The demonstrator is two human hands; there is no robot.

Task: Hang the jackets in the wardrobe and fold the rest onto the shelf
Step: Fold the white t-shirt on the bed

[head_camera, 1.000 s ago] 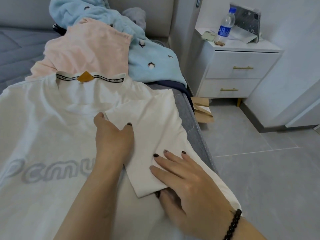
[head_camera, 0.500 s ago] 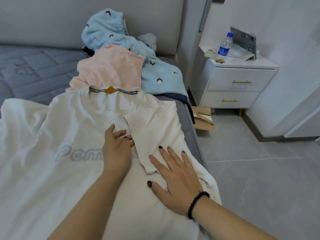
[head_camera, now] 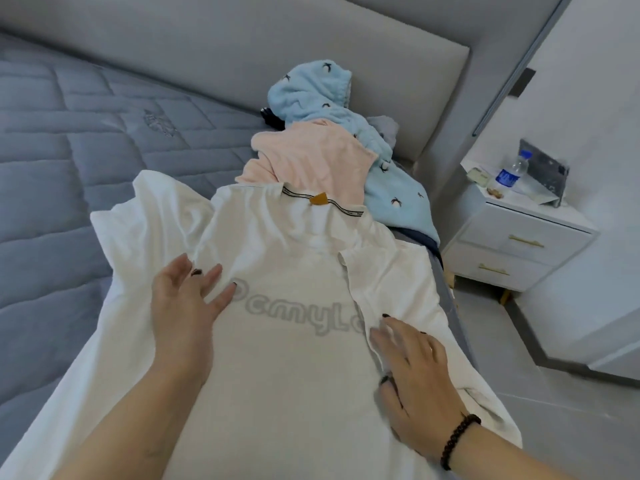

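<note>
Both hands flat — left hand (head_camera: 183, 306), right hand (head_camera: 412, 372) — white t-shirt (head_camera: 294, 358)

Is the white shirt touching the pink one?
Touching. The head view shows the white shirt's collar lying over the bottom edge of the pink shirt.

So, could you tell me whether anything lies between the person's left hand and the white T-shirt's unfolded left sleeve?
Nothing visible does. The left hand is open over the white T-shirt, and the unfolded sleeve lies just beyond its fingers with only shirt fabric between. The right hand rests on the folded side.
</note>
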